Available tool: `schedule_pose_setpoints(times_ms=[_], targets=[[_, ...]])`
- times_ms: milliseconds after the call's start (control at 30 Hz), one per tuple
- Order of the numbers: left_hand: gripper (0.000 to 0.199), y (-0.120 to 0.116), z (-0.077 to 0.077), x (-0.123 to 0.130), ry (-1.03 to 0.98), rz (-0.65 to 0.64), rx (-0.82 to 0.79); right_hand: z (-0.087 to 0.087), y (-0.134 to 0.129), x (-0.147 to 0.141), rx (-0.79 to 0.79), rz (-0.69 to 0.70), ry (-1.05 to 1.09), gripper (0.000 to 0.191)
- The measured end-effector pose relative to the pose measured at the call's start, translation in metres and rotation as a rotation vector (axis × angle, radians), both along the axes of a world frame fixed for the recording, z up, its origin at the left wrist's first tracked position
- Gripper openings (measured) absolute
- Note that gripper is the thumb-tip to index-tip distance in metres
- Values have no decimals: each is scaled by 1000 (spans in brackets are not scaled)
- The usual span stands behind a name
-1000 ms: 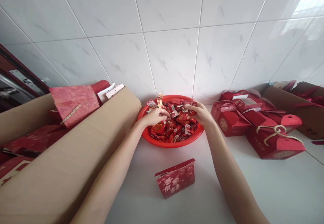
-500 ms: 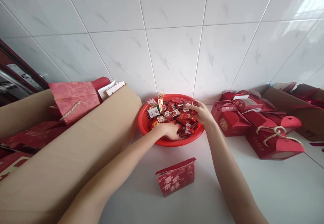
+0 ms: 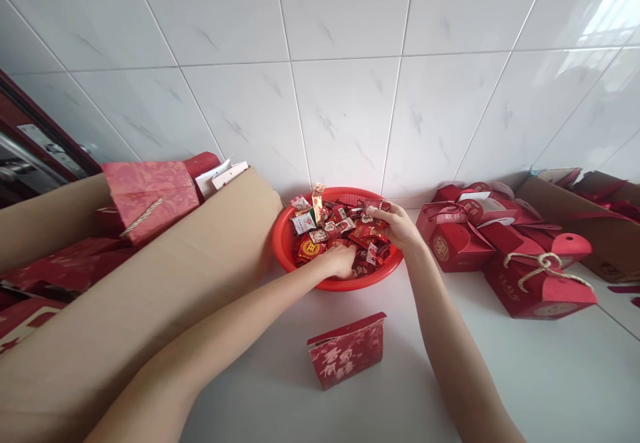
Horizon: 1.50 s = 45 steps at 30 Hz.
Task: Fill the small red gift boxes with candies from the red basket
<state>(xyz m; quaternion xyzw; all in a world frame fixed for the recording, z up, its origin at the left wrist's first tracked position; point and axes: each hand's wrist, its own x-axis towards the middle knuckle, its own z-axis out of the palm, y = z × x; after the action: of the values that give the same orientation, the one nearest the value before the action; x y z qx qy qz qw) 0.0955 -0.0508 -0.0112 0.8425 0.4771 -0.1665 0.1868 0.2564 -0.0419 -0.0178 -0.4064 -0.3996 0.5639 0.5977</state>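
A red plastic basket (image 3: 345, 285) full of small wrapped candies (image 3: 363, 233) stands against the tiled wall. My left hand (image 3: 342, 261) reaches into its front part, fingers curled down among the wrappers; what they grip, if anything, is hidden. At the basket's right side my right hand (image 3: 396, 224) has thumb and fingers closed on a candy packet (image 3: 377, 207). In front of the basket, a flattish red gift box (image 3: 349, 353) with pale lettering stands upright on the white surface.
On the left, a large cardboard box (image 3: 200, 249) holds red bags (image 3: 153, 196). Several red gift boxes (image 3: 540, 283), one tied with cord, sit at the right. Behind them is another cardboard box (image 3: 595, 229).
My left hand has shifted slightly in the basket and its fingers have drawn in, uncovering a yellow-and-red packet at the left. My right hand is nearly unchanged.
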Motion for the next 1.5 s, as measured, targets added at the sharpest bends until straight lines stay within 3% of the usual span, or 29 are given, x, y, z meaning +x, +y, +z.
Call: schedule_pose_setpoints(times_ms=[67,267,400,500,733,833,967,1100,1267,1500], targets=[[60,6,-3,0,-69,17,-3,1,0,0,-3,-1,4,34],[28,24,-3,-5,-261,95,-89,3,-1,1,10,-2,13,34],[49,41,1,-14,-568,245,-121,1,1,1,23,3,25,34],[60,53,6,-21,-674,349,-97,0,3,1,31,-3,30,35],[59,62,10,-34,-618,445,-73,0,3,1,11,-21,58,39],[53,65,5,-38,-642,482,-71,1,3,0,6,-28,60,36],[41,68,0,-42,-743,510,-185,1,3,0,1,-31,53,34],[27,69,3,-46,-759,529,-196,0,3,1,2,-21,41,37],[33,66,11,-51,-677,560,-176,-1,3,2,8,10,43,42],[36,66,13,-56,-775,483,-210,0,3,2,6,9,44,43]])
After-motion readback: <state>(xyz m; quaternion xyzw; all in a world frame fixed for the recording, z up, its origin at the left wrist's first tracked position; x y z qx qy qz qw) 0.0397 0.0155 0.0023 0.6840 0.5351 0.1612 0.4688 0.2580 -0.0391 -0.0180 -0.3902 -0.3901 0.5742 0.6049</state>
